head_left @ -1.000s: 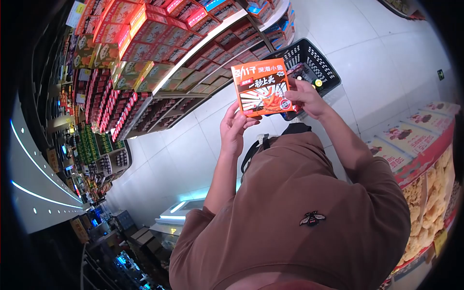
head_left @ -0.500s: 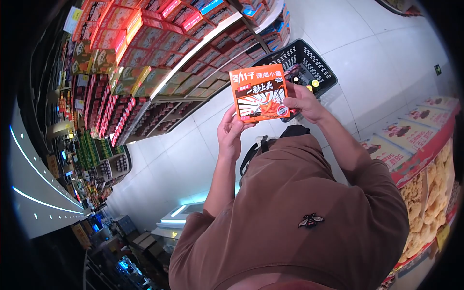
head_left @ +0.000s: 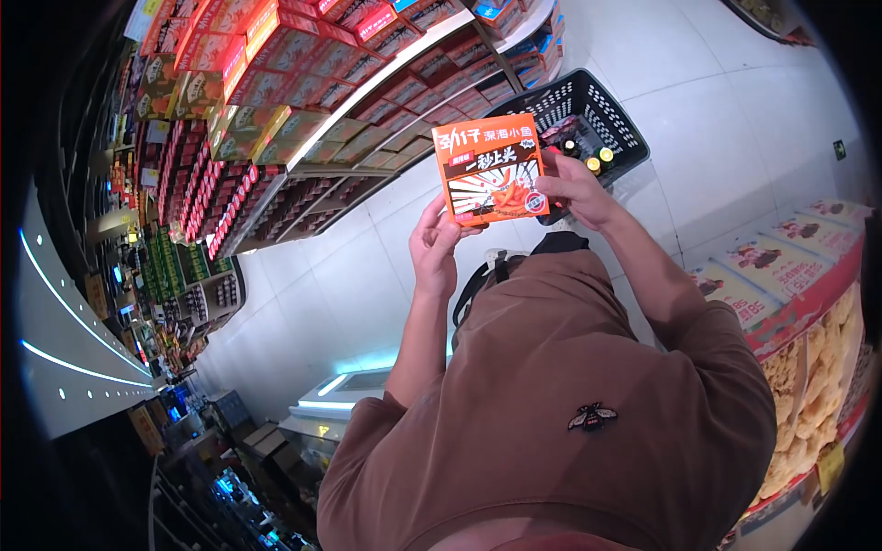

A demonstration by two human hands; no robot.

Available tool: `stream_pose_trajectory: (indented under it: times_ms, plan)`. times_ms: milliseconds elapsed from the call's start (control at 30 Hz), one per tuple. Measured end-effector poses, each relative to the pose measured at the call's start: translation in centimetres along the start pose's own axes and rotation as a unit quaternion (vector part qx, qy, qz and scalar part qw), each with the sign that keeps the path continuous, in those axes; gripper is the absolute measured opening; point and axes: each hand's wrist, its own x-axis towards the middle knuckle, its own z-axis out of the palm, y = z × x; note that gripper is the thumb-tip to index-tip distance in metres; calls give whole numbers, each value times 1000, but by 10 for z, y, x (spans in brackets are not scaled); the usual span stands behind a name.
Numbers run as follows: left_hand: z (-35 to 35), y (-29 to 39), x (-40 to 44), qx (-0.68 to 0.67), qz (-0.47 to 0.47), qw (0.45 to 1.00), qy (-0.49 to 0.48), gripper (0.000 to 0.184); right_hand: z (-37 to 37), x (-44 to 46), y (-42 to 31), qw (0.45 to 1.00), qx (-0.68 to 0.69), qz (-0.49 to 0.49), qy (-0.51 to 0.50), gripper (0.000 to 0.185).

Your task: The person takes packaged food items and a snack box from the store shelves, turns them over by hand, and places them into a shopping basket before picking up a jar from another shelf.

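An orange snack box (head_left: 493,174) with white Chinese lettering and a picture of small fish on its front is held up before my chest. My left hand (head_left: 435,242) grips its lower left corner, the thumb on the near edge. On the right side, my right hand (head_left: 581,191) holds the box with the thumb over its front face and the other fingers partly hidden behind. A black shopping basket (head_left: 628,116) is beyond the box, partly covered by it and my right hand. Bottles with yellow caps (head_left: 599,161) are inside the basket.
Shelves with stacked red and orange boxes (head_left: 303,64) curve along the upper left. To the right stands a display of yellow snacks (head_left: 813,395) under printed boxes (head_left: 772,271). Pale floor tiles (head_left: 322,275) run between them. A white glass-topped case (head_left: 344,390) is at lower left.
The box and both hands have shifted slightly up in view, the box tilting a little. The basket appears slightly farther right. Both hands keep their hold.
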Motion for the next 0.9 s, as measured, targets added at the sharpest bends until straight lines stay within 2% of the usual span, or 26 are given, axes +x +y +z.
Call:
stream_pose_trajectory:
  times_ms: [133,233,333,533,733,833,900]
  plan:
    - [3,2,-2,-10,25,999,30,65,6,1,-1,999,24,18,15,65]
    - [3,2,-3,37,91,993,72,66,10,4,-2,1000,-3,11,25,58]
    - [4,8,1,121,109,982,92,69,11,14,8,1000,-15,18,11,50]
    - [12,11,2,171,133,970,109,71,12,19,17,1000,6,-4,-1,41]
    - [15,10,5,193,148,963,115,75,10,21,17,1000,-2,-12,-5,41]
    - [18,8,2,336,206,912,118,77,16,16,-1,996,-66,58,21,48]
    - [18,5,3,379,243,885,118,80,20,19,9,999,-39,-8,14,56]
